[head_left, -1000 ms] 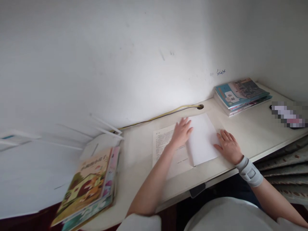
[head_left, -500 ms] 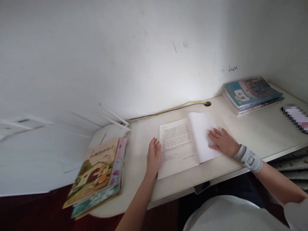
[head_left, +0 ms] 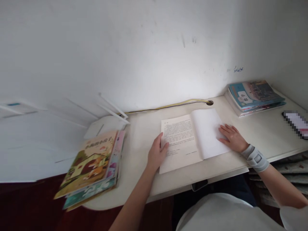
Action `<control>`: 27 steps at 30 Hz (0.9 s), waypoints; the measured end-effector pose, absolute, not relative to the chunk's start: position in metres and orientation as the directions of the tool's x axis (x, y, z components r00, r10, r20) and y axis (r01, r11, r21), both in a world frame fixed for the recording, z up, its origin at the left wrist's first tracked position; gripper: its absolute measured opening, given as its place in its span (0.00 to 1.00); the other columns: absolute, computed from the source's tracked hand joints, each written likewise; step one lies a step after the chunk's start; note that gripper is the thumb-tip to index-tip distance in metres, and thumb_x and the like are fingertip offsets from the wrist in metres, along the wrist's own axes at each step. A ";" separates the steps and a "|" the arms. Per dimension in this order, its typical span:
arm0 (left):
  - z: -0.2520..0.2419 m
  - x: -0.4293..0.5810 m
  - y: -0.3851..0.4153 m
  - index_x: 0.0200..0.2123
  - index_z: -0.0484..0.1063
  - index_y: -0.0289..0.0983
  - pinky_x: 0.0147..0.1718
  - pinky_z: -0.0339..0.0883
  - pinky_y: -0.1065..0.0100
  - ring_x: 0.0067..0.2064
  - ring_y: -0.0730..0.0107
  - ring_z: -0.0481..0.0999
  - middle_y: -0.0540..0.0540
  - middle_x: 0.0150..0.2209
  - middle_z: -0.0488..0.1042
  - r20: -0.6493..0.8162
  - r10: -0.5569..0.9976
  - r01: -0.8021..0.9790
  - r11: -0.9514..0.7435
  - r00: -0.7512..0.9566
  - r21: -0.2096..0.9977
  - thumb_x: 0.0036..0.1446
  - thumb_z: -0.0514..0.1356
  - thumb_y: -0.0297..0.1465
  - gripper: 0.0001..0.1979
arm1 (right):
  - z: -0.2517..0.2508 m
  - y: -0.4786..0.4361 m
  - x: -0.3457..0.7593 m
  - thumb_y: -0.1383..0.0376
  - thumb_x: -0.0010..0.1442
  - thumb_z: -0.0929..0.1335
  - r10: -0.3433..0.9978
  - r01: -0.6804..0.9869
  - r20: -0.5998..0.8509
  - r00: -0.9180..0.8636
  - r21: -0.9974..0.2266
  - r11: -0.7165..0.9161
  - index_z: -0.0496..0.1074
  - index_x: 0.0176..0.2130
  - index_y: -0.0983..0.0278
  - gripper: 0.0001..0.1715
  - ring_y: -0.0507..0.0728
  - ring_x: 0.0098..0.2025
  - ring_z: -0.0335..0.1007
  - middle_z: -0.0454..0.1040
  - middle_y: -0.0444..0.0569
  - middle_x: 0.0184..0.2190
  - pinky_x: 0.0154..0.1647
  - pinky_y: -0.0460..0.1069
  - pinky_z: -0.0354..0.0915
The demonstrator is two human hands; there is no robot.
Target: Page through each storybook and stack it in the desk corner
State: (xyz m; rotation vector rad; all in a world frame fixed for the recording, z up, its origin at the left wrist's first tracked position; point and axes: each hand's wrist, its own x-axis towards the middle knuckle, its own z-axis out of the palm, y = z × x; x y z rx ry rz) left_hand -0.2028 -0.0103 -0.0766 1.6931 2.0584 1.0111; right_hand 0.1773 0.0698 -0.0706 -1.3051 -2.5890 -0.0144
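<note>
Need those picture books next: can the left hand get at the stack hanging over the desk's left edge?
Probably yes: the left hand rests on the open book's left edge, and only bare desk lies between it and the picture book stack.

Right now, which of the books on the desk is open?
The book in the middle, under both hands; the picture-book stack at left and the blue-covered stack at right are closed.

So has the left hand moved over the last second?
Yes. The left hand slid left, from the open book's middle to its left edge.
</note>
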 end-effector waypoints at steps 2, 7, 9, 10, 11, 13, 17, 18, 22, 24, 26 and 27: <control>-0.076 -0.200 -0.014 0.62 0.52 0.41 0.57 0.59 0.56 0.61 0.59 0.62 0.41 0.63 0.58 0.215 0.955 0.684 -0.016 -0.207 0.729 0.59 0.53 0.39 0.29 | -0.071 0.069 0.177 0.53 0.63 0.60 0.797 0.802 0.221 -0.562 -0.093 0.591 0.63 0.59 0.63 0.29 0.64 0.63 0.53 0.61 0.55 0.60 0.59 0.63 0.52; -0.071 -0.190 -0.018 0.65 0.41 0.40 0.60 0.54 0.55 0.60 0.62 0.63 0.38 0.65 0.53 0.169 0.985 0.658 -0.103 -0.037 0.746 0.62 0.46 0.38 0.29 | -0.063 0.065 0.174 0.53 0.64 0.59 0.796 0.796 0.246 -0.554 -0.126 0.593 0.61 0.60 0.64 0.30 0.64 0.64 0.50 0.57 0.58 0.62 0.58 0.63 0.53; -0.070 -0.187 -0.016 0.65 0.40 0.40 0.58 0.55 0.54 0.59 0.63 0.66 0.37 0.63 0.57 0.154 0.986 0.686 -0.070 -0.061 0.724 0.63 0.44 0.34 0.29 | -0.062 0.065 0.174 0.53 0.64 0.59 0.790 0.786 0.253 -0.558 -0.146 0.601 0.59 0.61 0.64 0.31 0.63 0.65 0.49 0.56 0.58 0.63 0.58 0.63 0.54; -0.070 -0.186 -0.015 0.65 0.40 0.41 0.58 0.56 0.54 0.58 0.64 0.66 0.38 0.62 0.60 0.151 0.987 0.703 -0.064 -0.063 0.709 0.62 0.45 0.32 0.29 | -0.062 0.065 0.174 0.54 0.64 0.58 0.789 0.784 0.242 -0.565 -0.141 0.605 0.58 0.61 0.64 0.30 0.63 0.64 0.50 0.57 0.58 0.63 0.58 0.63 0.53; -0.069 -0.185 -0.014 0.64 0.41 0.41 0.57 0.58 0.55 0.58 0.64 0.66 0.39 0.61 0.62 0.151 0.987 0.718 -0.067 -0.054 0.692 0.61 0.46 0.30 0.29 | -0.063 0.065 0.174 0.55 0.65 0.58 0.788 0.785 0.223 -0.574 -0.126 0.607 0.59 0.61 0.64 0.29 0.63 0.64 0.51 0.58 0.58 0.62 0.58 0.64 0.52; -0.067 -0.182 -0.013 0.63 0.46 0.41 0.56 0.59 0.57 0.58 0.65 0.66 0.41 0.59 0.64 0.167 0.986 0.745 -0.093 -0.025 0.661 0.60 0.47 0.28 0.28 | -0.065 0.064 0.174 0.56 0.65 0.58 0.789 0.790 0.175 -0.589 -0.080 0.607 0.61 0.59 0.65 0.27 0.64 0.63 0.53 0.60 0.59 0.61 0.58 0.66 0.51; -0.062 -0.177 -0.014 0.61 0.53 0.42 0.54 0.61 0.57 0.57 0.62 0.67 0.42 0.58 0.66 0.190 0.982 0.794 -0.121 0.007 0.596 0.60 0.48 0.29 0.25 | -0.056 0.052 0.169 0.60 0.65 0.57 0.806 0.816 0.212 -0.553 -0.059 0.575 0.65 0.57 0.67 0.25 0.64 0.62 0.54 0.60 0.60 0.61 0.58 0.64 0.52; -0.062 -0.176 -0.015 0.61 0.53 0.41 0.54 0.62 0.56 0.57 0.61 0.68 0.41 0.58 0.66 0.190 0.982 0.810 -0.117 0.007 0.575 0.60 0.48 0.29 0.25 | -0.050 0.047 0.166 0.60 0.66 0.56 0.798 0.812 0.253 -0.547 -0.074 0.579 0.65 0.56 0.67 0.24 0.63 0.62 0.54 0.60 0.60 0.61 0.58 0.63 0.52; -0.067 -0.176 -0.017 0.60 0.56 0.36 0.54 0.61 0.54 0.56 0.59 0.68 0.37 0.56 0.67 0.216 0.976 0.872 -0.110 0.004 0.477 0.61 0.47 0.29 0.23 | -0.024 0.026 0.144 0.56 0.66 0.56 0.668 0.691 0.335 -0.665 -0.064 0.720 0.62 0.59 0.66 0.27 0.61 0.64 0.50 0.58 0.59 0.62 0.62 0.61 0.46; -0.068 -0.176 -0.017 0.59 0.57 0.37 0.55 0.60 0.54 0.56 0.59 0.68 0.38 0.55 0.68 0.237 0.971 0.892 -0.116 0.010 0.438 0.61 0.47 0.29 0.23 | -0.018 0.023 0.132 0.54 0.65 0.57 0.635 0.656 0.271 -0.723 -0.017 0.755 0.61 0.60 0.65 0.29 0.63 0.65 0.48 0.56 0.59 0.63 0.62 0.63 0.45; -0.069 -0.175 -0.018 0.58 0.58 0.38 0.55 0.59 0.53 0.56 0.58 0.68 0.39 0.55 0.69 0.241 0.971 0.909 -0.103 0.003 0.405 0.61 0.46 0.30 0.22 | -0.021 0.027 0.124 0.53 0.64 0.58 0.686 0.698 0.166 -0.708 0.021 0.715 0.60 0.60 0.64 0.30 0.67 0.65 0.47 0.54 0.61 0.64 0.60 0.66 0.48; -0.068 -0.175 -0.018 0.58 0.59 0.38 0.55 0.58 0.53 0.56 0.58 0.68 0.38 0.55 0.69 0.238 0.971 0.916 -0.094 -0.002 0.390 0.61 0.46 0.30 0.22 | -0.024 0.030 0.122 0.54 0.64 0.58 0.727 0.734 0.116 -0.677 0.035 0.678 0.60 0.60 0.65 0.30 0.68 0.64 0.48 0.53 0.62 0.64 0.58 0.67 0.50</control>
